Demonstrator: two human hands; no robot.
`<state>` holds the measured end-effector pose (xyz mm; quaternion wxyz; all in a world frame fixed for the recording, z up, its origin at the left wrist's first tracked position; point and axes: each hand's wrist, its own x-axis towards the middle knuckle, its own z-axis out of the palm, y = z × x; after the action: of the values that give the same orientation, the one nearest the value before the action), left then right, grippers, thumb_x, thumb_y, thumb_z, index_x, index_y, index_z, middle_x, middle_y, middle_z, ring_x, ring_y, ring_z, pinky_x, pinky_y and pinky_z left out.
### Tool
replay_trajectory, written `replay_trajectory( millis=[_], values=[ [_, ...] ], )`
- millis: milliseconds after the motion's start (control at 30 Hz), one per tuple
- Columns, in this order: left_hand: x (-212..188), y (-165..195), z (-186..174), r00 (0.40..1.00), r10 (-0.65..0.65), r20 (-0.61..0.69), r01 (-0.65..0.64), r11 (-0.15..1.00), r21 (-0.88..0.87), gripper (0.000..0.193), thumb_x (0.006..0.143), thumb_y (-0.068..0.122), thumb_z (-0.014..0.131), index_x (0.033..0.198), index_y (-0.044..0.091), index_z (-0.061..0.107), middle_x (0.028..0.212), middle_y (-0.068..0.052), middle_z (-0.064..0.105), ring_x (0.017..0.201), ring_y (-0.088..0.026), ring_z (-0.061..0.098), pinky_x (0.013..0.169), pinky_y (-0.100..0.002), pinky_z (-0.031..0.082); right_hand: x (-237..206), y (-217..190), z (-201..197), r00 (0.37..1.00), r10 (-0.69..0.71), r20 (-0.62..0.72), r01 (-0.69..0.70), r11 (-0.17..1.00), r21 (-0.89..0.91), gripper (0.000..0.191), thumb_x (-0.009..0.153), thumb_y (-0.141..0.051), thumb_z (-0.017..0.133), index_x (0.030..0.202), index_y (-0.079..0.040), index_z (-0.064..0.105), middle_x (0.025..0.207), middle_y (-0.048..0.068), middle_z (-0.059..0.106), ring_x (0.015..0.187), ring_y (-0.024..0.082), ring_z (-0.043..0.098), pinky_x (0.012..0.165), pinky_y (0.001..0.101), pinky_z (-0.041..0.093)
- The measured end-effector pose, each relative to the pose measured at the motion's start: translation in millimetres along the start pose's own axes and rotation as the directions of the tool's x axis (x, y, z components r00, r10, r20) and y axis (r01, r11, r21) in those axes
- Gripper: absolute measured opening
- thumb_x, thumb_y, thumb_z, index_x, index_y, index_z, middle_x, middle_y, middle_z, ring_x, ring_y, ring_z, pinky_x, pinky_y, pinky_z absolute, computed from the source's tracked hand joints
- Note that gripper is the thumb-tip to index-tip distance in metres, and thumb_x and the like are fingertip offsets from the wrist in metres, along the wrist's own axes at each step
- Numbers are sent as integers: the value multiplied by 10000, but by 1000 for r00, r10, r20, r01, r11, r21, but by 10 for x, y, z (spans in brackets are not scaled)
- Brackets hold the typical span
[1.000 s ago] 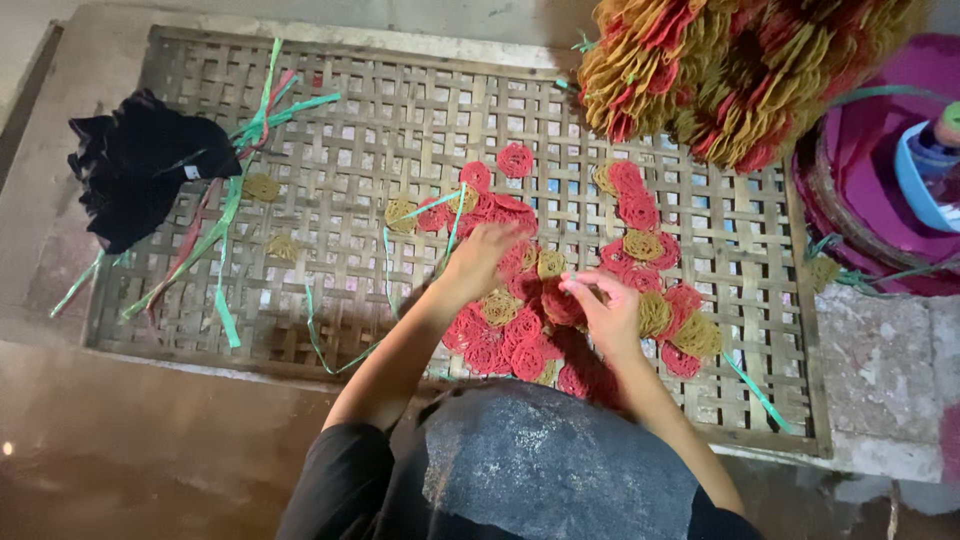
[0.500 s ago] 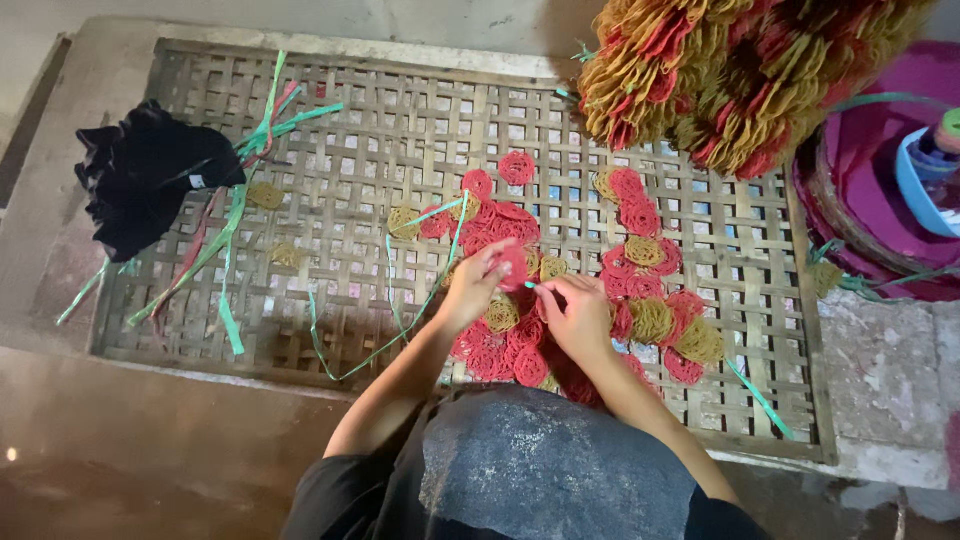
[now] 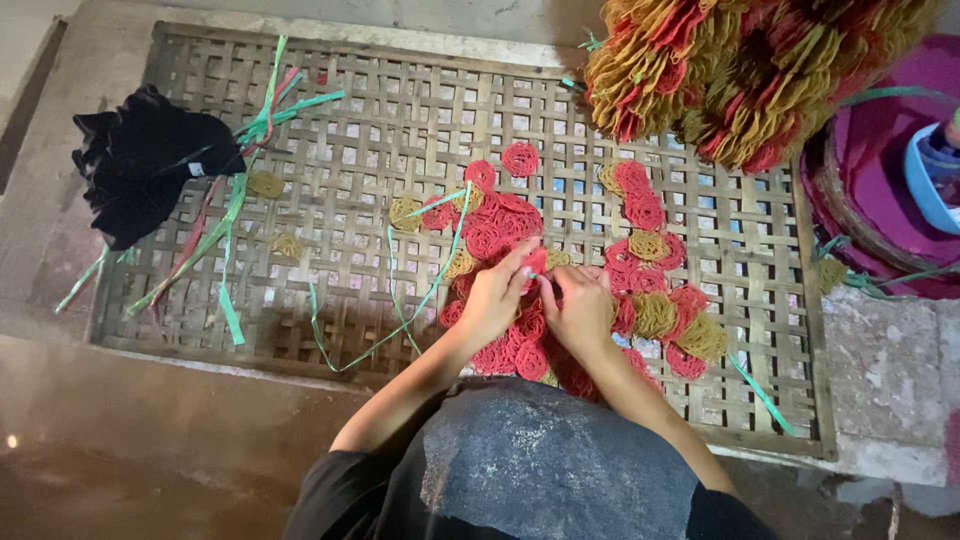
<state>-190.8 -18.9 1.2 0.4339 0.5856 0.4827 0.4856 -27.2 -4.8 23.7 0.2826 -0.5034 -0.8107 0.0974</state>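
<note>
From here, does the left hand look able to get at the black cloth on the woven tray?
Probably yes. The left hand has only open woven tray and loose green strips before the black cloth, though it's a long sideways stretch.

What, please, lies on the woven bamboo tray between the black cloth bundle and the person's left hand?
In the head view, green plastic strips and two small yellow noodle discs lie between the black cloth bundle and left hand.

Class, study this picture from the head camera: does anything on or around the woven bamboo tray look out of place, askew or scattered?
Yes. A crumpled black cloth lies over the woven bamboo tray's left corner, half off its edge. Loose green plastic strips trail untidily beside it, and two yellow coiled discs sit apart from the main cluster of red coiled discs.
</note>
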Motion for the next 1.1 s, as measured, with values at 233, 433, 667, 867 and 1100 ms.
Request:
replay_trajectory(
  millis=[233,433,667,867,1100],
  values=[
    [-73,-171,31,1000,11,27,-9,999,-52,448,1006,-57,467,1446,25,458,1130,-151,706,1044,-175,670,920,-292,525,0,-47,-52,995,-69,-70,69,998,-7,127,894,-173,747,894,-69,674,822,96,687,795,283,661,873,424,429],
    [-137,-216,44,987,-157,21,158,985,-69,408,965,-75,459,1335,8,608,912,-149,673,826,-134,647,806,-289,582,-12,-22,-100,988,-135,-76,138,989,44,99,894,-137,751,925,-73,682,833,84,680,776,267,644,868,418,430],
    [-137,23,-34,994,77,-82,-45,941,335,114,992,74,620,1062,42,704,867,-136,710,723,-281,710,642,-378,563,-102,141,16,974,-218,-61,223,971,92,121,932,-179,737,1011,-96,698,909,63,701,856,231,654,925,397,427],
    [-28,297,-91,965,258,52,-234,755,612,73,998,120,594,1043,71,621,887,-121,650,769,-325,681,628,-422,531,-100,218,-114,991,37,-130,-15,986,164,217,1009,-127,631,1212,-78,689,1131,105,634,1142,293,577,1039,475,384],
    [143,392,-86,937,270,222,-349,733,583,89,993,135,607,1063,80,606,991,-113,639,915,-313,680,712,-417,552,-70,226,-149,999,-19,33,14,989,150,158,913,-221,742,998,-88,735,1221,101,641,1167,308,535,996,480,361]
  ],
)
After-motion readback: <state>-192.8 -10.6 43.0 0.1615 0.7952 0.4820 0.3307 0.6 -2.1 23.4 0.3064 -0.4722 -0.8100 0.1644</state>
